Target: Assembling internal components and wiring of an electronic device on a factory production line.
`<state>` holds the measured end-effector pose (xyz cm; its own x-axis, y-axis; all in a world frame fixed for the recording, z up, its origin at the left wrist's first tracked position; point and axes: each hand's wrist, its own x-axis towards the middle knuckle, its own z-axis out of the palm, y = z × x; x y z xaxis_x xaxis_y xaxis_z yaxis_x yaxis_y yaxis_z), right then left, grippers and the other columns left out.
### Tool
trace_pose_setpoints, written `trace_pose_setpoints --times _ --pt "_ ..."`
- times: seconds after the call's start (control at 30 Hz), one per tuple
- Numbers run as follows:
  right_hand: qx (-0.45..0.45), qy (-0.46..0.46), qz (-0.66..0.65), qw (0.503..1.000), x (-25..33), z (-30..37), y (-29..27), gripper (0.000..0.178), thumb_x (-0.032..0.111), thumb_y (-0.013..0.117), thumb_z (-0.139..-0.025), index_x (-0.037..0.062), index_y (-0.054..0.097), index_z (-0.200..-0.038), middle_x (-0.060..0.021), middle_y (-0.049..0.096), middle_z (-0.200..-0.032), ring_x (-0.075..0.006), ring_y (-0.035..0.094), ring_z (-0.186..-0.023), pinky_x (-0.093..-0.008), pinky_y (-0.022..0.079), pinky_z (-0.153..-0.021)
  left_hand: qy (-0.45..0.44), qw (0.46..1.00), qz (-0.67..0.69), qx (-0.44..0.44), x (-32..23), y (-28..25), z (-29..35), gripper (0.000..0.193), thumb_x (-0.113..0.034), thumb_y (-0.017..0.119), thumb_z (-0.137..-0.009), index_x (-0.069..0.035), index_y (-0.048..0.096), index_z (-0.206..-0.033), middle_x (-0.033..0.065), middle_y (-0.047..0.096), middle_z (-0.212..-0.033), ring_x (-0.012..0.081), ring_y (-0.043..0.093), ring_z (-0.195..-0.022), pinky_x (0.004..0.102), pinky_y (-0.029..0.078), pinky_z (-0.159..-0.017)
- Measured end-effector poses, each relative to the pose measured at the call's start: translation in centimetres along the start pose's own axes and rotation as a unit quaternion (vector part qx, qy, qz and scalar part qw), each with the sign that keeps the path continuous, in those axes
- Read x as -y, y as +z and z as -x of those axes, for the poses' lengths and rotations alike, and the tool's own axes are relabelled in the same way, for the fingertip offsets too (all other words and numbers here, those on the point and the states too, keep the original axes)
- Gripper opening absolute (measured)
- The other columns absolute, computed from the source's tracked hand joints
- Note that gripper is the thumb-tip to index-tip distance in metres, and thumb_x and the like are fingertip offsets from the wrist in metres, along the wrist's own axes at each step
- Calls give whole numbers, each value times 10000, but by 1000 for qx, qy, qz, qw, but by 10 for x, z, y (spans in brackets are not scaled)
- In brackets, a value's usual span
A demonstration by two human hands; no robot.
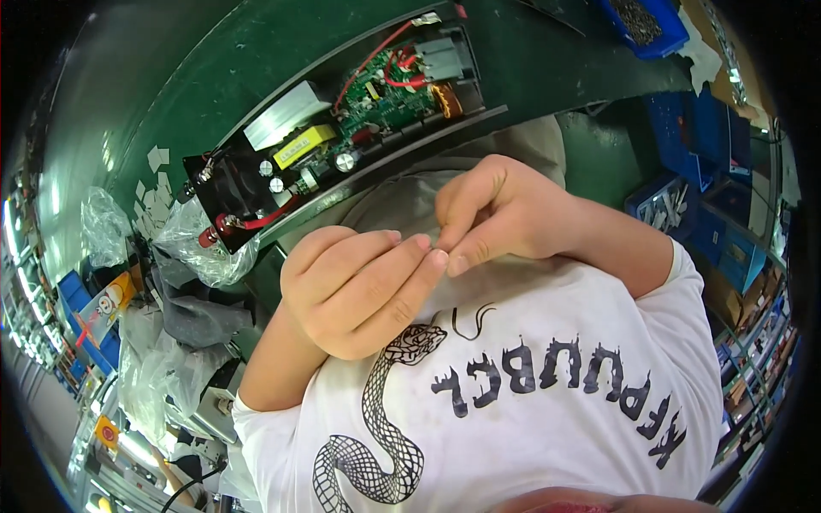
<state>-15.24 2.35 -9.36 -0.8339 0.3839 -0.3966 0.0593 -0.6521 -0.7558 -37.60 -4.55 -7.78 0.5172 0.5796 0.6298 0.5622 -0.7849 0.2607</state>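
Note:
My left hand (359, 286) and my right hand (509, 209) meet fingertip to fingertip in front of my white shirt. Both are closed in a pinch, and whatever tiny thing sits between the fingertips is too small to name. Just beyond them, on the green work surface, an open black metal housing (312, 201) lies at a slant. Inside it are a green circuit board (389, 107), a yellow-wrapped transformer (304, 146), silver heat sink (286, 115), red wires and a black fan (244, 179). Neither hand touches the housing.
A blue bin (647, 27) of small metal parts stands at the far right. Below it sits a tray (663, 205) of pale pieces. Clear plastic bags (158, 359) and white paper scraps (154, 203) lie at the left. Grey cloth (534, 150) rests under my right hand.

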Motion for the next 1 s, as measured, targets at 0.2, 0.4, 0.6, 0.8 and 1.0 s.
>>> trace_pose_setpoints --times 0.2,0.4,0.6,0.8,1.0 --pt "-34 18 -16 999 -3 12 7 236 11 874 -755 1 752 -957 -15 679 -812 -73 615 -725 -233 488 -654 9 1000 -22 -17 -16 10 11 280 -106 739 -661 -56 765 -935 -3 639 -820 155 566 -705 291 435 -579" --pt "-139 -82 90 983 -23 16 3 150 -19 832 -790 0 693 -841 -30 705 -829 -65 633 -733 -217 500 -653 -25 998 -65 2 -6 27 23 185 -88 790 -724 -77 751 -905 -5 606 -752 161 550 -603 289 433 -531" --pt "-348 -251 302 851 -50 -5 -18 163 45 837 -766 23 677 -792 -18 726 -809 -94 654 -689 -250 510 -622 -111 965 -221 86 13 58 49 181 -187 807 -784 -166 748 -953 -21 627 -720 179 581 -537 308 484 -513" --pt "-339 -432 477 686 -51 -13 -22 107 -9 730 -825 3 754 -929 -149 730 -950 -308 710 -817 -335 569 -707 -114 954 -272 47 16 65 44 185 -197 798 -790 -201 735 -964 -32 614 -701 182 571 -510 289 478 -486" --pt "-346 -446 494 661 -55 -18 -25 157 -13 737 -799 42 745 -945 -125 719 -890 -296 702 -793 -350 567 -710 -153 946 -285 20 16 68 45 161 -209 799 -789 -208 729 -934 -39 596 -676 178 557 -495 288 469 -475"
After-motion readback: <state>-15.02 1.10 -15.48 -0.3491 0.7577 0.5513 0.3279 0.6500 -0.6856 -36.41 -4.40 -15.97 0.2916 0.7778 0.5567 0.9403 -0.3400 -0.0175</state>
